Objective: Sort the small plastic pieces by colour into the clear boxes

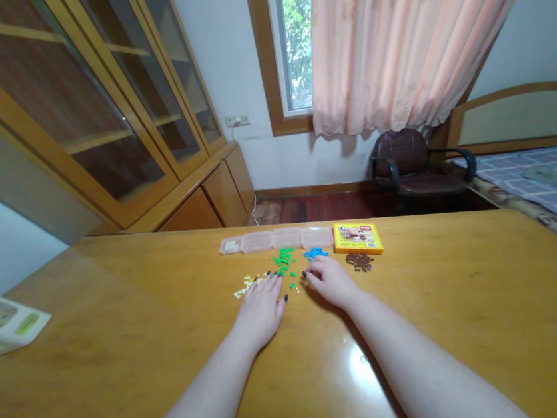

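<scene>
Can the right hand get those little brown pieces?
Probably yes. The right hand is close to the pile of small brown plastic-looking pieces, and nothing seems to stand between them on the glossy tan wooden table. The yellow rectangular box sits beyond the pile, so it shouldn't block the way.

Daylight shows at the window (297, 39); white glare spots the table (470, 301). The right arm (415, 348) casts a dark shadow. Wide-angle distortion stretches the cabinet (118, 86).

Laid near the far edge of the bench (145, 318) as a row of trays (286, 238) left of a box (358, 239), with piles of pieces (284, 258) before both.
</scene>
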Demonstrator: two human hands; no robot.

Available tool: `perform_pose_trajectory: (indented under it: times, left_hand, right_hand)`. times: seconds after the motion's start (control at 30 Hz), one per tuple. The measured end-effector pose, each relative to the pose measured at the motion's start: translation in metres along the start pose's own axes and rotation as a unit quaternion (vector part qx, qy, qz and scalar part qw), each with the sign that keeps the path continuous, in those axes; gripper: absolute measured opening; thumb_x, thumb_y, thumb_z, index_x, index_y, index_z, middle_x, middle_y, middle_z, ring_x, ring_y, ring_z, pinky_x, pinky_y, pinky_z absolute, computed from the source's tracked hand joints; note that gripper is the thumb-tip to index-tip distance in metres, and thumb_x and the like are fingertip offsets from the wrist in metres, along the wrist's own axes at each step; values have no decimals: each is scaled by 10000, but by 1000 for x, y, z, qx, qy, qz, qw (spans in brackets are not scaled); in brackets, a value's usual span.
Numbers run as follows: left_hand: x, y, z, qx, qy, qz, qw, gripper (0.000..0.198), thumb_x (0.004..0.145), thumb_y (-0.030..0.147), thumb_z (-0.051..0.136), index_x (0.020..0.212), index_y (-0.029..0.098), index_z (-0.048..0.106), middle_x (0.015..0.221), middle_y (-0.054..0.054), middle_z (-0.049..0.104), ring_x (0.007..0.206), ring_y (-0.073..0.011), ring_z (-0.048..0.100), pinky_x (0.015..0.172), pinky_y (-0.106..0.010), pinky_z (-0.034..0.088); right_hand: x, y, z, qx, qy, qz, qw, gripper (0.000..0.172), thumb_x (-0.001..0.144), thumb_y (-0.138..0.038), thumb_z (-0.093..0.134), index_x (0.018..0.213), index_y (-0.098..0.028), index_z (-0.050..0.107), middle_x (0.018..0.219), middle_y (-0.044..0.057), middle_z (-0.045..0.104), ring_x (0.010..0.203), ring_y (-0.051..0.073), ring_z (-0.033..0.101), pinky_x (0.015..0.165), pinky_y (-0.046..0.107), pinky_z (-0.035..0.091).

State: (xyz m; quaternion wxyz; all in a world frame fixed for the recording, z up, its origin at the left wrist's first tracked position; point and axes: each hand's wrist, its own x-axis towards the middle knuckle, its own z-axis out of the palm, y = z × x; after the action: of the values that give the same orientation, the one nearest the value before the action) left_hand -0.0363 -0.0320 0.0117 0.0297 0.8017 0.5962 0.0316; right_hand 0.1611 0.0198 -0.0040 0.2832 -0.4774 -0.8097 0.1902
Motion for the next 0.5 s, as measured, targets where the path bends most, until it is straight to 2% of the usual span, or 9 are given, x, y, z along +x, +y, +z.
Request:
perform_pose_trajectory:
  times: [0.2,0.3,0.4,0.5]
  left_hand:
    - [1,-9,-3,-2,45,-33,998,390,882,239,366,1213,151,553,1267,-107,569,1204,-222,487,1097,-450,263]
    - [3,-10,-4,-5,41,-26,999,372,881,242,370,1190,183,569,1251,-88,583,1208,-226,480,1091,-478,256]
    - [8,-8,0,1,29,-16,999,380,889,268,372,1223,211,545,1289,-73,556,1266,-242,413,1095,-519,216]
    - [11,-7,5,6,36,-15,999,414,891,288,374,1277,205,497,1346,-75,501,1302,-251,358,1103,-522,194]
  right_hand:
    - [-4,-9,-6,3,-54,-91,994,171,840,-268,536,858,-208,696,870,37,684,896,176,554,876,327,347]
    - [-6,-13,-9,3,-92,-124,988,199,839,-299,540,957,-243,691,985,28,689,1023,188,539,950,358,301]
    - [-8,-16,-9,-15,-129,-126,983,321,835,-381,540,1122,-272,634,1162,41,635,1218,229,423,1042,428,191]
    - [-8,-16,-7,-36,-145,-108,983,476,821,-459,537,1259,-273,535,1319,52,523,1322,262,284,1081,475,83]
